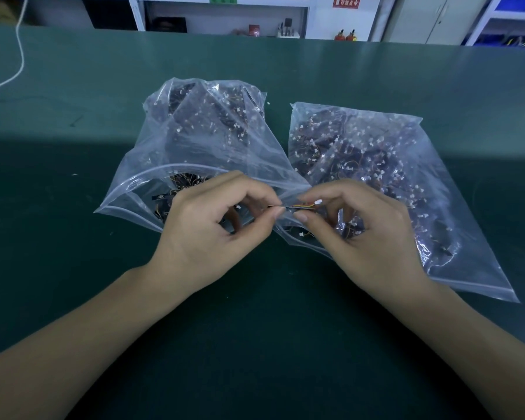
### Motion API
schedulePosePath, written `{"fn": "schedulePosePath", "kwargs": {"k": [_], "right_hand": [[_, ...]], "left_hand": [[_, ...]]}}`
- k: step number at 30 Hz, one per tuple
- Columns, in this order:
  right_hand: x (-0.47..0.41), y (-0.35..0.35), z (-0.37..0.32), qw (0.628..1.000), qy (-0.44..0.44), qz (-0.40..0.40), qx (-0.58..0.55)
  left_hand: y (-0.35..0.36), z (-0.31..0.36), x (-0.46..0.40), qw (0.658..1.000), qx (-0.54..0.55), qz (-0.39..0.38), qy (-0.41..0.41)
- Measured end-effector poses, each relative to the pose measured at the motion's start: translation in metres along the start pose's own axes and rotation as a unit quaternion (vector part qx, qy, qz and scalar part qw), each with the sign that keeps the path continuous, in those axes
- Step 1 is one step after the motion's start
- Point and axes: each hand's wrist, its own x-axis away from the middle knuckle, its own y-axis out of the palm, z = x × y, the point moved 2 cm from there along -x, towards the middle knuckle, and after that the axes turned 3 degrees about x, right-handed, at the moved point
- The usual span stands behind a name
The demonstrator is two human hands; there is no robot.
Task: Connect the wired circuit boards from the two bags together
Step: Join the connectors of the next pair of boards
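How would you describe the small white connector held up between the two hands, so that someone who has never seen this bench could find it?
Start at the two clear bags on the green table. In front of them, the left hand and right hand pinch one wired piece. The white connector sits at its wire's end above the right hand's fingertips, outside any bag.

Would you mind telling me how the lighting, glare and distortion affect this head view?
Head view: a lit band crosses the table far side, the near part lies in shadow; glare streaks the left bag and right bag; wide-angle bending curves the table edge; both hands stay sharp.
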Motion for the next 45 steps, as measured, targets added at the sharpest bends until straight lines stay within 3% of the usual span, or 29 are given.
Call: {"fn": "schedulePosePath", "kwargs": {"k": [34,41,45], "right_hand": [[-0.0027,-0.0016,-0.0018,0.999,-0.003,-0.032,0.003],[-0.0016,-0.0017,0.0011,0.990,0.028,-0.123,0.063],[-0.0012,-0.0022,0.0035,0.994,0.033,-0.089,0.050]], "left_hand": [[-0.0004,0.0006,-0.0014,1.000,-0.004,-0.020,0.004],[-0.0051,0.0019,-0.0021,1.000,0.011,-0.004,0.001],[-0.0044,0.0004,-0.0016,0.999,-0.009,-0.032,0.013]]}}
